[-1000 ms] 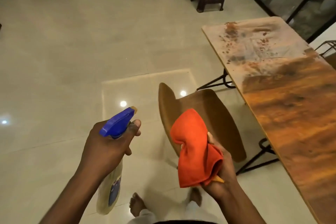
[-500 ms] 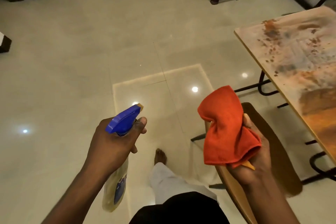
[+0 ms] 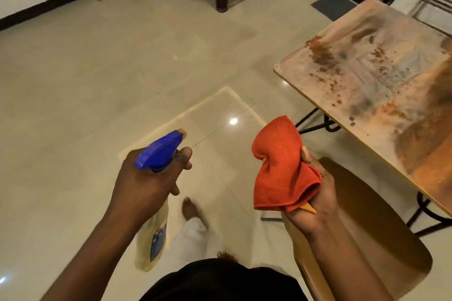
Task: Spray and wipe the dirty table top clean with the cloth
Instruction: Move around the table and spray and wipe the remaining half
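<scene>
brown wood is seen on the table top (image 3: 381, 95), smeared with pale film and dark spots. it lies ahead and to the right of both hands, its long side running away to the right. the orange cloth (image 3: 281, 166) is bunched in the right hand (image 3: 315, 193), the nearer one to the table. the spray bottle (image 3: 156, 178) is gripped in the left hand (image 3: 149, 183). a chair (image 3: 367, 227) is tucked beside the table's near edge; bare floor (image 3: 122, 80) is left open before it.

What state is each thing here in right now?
Table: dirty, brown spots and smears, not yet wiped.
Cloth: bunched in right hand.
Spray bottle: gripped by left hand, nozzle pointing forward.
Chair: empty, beside table.
</scene>
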### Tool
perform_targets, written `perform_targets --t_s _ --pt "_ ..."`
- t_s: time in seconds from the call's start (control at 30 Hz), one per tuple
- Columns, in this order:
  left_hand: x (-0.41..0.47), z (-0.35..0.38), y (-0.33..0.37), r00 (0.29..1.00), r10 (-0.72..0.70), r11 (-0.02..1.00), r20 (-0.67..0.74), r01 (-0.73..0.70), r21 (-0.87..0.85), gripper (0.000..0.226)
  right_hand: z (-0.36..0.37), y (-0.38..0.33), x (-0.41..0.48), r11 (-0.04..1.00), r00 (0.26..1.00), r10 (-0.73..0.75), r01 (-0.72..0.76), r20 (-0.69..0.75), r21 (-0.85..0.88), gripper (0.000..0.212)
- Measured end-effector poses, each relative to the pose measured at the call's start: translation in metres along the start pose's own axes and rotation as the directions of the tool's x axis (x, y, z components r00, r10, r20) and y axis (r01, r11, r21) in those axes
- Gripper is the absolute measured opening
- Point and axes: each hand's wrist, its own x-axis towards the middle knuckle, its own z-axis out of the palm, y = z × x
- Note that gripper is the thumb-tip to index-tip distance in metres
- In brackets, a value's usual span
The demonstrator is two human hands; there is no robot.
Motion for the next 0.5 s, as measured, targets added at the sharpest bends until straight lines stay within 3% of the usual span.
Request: perform_targets --t_s 0.17,0.3,0.4,0.5 --pt "0.112 0.015 0.040 0.978 0.121 0.992 0.170 -0.124 0.003 0.012 0.025 -0.017 0.051 0.988 0.989 -0.074 0.090 -0.125 0.125 0.033" --pt "0.186 0.042 0.082 0.922 0.193 0.976 0.336 -0.216 0.032 0.023 0.036 -0.038 0.071 0.946 0.951 -0.211 0.257 -0.224 0.197 0.033" --pt "0.229 0.077 0.112 0.849 0.231 0.955 0.475 -0.292 0.056 0.025 0.027 -0.058 0.079 0.865 0.881 -0.308 0.417 -0.360 0.280 0.048" --pt "0.262 0.120 0.140 0.774 0.264 0.925 0.576 -0.371 0.075 0.031 0.009 -0.081 0.085 0.783 0.797 -0.360 0.541 -0.485 0.307 0.043"
